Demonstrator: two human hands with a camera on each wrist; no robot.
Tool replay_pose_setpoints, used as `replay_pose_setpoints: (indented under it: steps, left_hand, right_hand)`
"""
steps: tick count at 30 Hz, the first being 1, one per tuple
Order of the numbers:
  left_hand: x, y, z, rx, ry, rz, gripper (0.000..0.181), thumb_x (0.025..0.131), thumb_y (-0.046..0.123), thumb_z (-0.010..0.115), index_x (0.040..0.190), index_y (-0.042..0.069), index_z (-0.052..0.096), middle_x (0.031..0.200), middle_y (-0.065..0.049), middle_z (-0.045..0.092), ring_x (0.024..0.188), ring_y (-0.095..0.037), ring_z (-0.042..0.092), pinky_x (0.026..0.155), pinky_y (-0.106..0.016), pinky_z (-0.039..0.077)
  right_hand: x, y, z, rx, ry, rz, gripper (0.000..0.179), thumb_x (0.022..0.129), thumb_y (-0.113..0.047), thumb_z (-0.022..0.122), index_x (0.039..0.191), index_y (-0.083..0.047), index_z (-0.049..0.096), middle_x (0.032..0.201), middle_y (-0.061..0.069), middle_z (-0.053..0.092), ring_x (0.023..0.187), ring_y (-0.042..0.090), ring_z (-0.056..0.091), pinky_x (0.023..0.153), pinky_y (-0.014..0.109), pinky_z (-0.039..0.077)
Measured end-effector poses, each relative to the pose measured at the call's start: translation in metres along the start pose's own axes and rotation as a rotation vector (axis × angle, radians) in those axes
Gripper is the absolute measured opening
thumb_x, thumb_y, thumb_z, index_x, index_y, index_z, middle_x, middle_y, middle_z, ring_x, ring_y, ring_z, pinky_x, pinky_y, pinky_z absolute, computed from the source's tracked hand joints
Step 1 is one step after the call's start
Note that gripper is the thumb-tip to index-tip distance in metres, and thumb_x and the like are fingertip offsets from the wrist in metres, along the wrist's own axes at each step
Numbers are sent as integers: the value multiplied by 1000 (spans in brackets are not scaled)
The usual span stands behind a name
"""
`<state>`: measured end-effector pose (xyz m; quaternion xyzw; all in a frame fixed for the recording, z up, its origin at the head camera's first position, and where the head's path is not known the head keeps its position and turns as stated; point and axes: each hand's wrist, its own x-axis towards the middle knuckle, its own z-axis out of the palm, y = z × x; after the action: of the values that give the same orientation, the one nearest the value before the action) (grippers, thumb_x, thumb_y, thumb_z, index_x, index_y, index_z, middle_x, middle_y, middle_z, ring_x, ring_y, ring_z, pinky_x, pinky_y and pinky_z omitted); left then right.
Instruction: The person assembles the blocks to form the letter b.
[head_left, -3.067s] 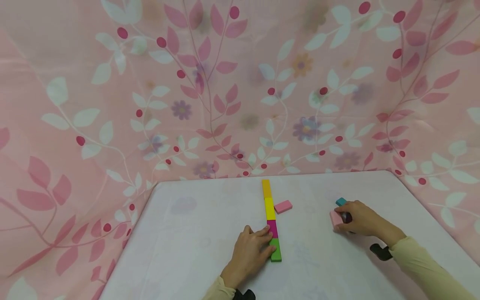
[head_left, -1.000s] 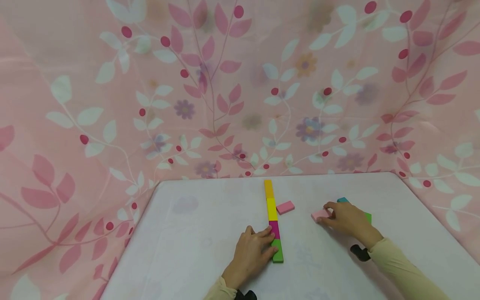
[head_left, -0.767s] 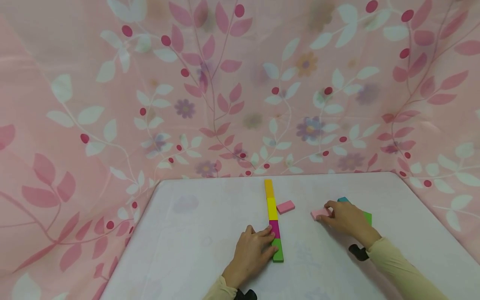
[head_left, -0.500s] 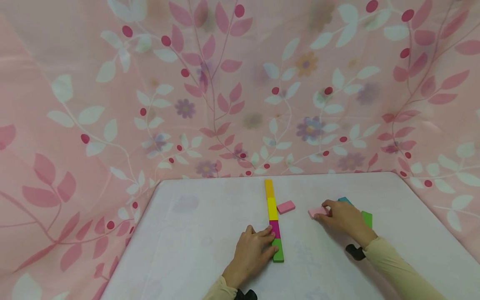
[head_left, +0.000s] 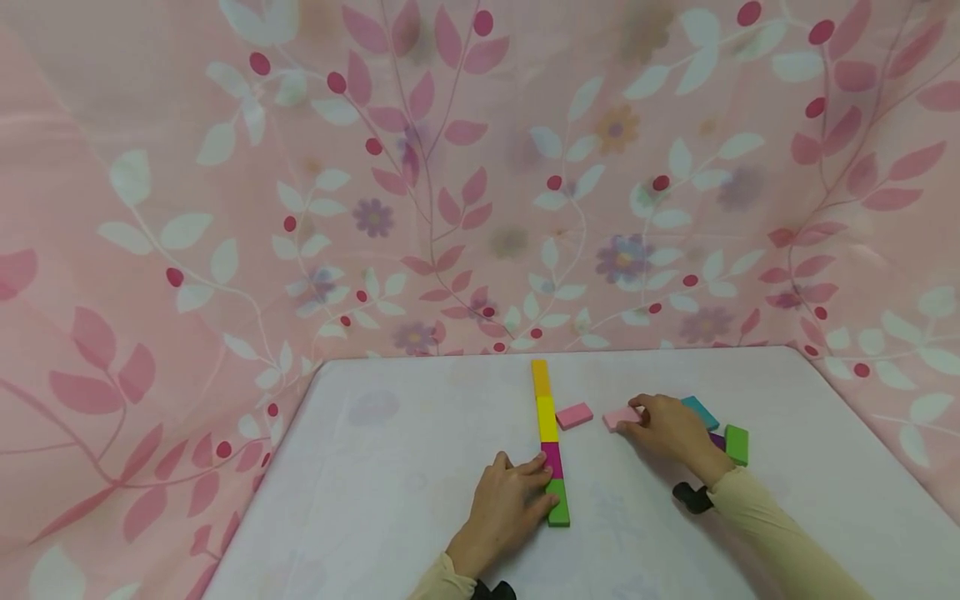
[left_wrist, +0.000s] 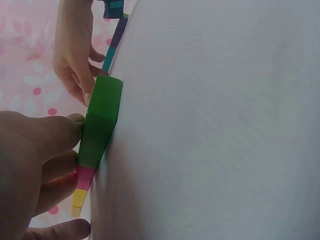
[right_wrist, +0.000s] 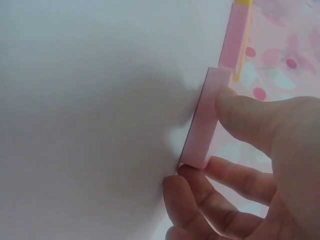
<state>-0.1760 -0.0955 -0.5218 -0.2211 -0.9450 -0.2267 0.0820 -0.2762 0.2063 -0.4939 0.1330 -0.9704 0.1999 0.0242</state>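
A straight row of flat blocks runs away from me: a green block (head_left: 559, 511) nearest, then a magenta block (head_left: 552, 460), a yellow block (head_left: 547, 419) and an orange block (head_left: 541, 377) farthest. Along the row's left side lies my left hand (head_left: 498, 504), its relaxed fingers touching the magenta and green blocks. My right hand (head_left: 675, 429) pinches a light pink block (right_wrist: 200, 127) between thumb and fingers, low over the table. Between that block and the row, a second, deeper pink block (head_left: 574, 416) lies at a slant, one corner close to the yellow block.
Beyond and beside my right wrist lie a teal block (head_left: 701, 413), a purple block (head_left: 717, 440) partly hidden by the hand, and another green block (head_left: 737, 446). The white table (head_left: 420, 417) ends at a pink floral cloth (head_left: 480, 192) behind it.
My right hand has moved left with the light pink block, away from the teal, purple and green blocks, and the block has turned more sideways. My left hand stays at the row.
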Motion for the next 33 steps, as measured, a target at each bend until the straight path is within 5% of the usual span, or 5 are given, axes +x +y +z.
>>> replay_pose_setpoints:
  steps: [22,33]
  left_hand:
    - [1,1,-1,29,-7,-12,41,92,42,83,128,24,78,139,8,71,77,-9,36,64,-18,25]
    - [1,0,1,14,-3,-8,40,92,42,83,128,24,79,139,7,71,76,-9,35,64,-18,25]
  right_hand:
    - [8,-5,6,55,-1,-25,54,94,-36,80,130,3,69,99,13,73,87,25,67,79,50,61]
    - [10,-9,10,67,-9,74,59,93,-43,81,130,3,69,102,15,74,91,29,68,85,53,60]
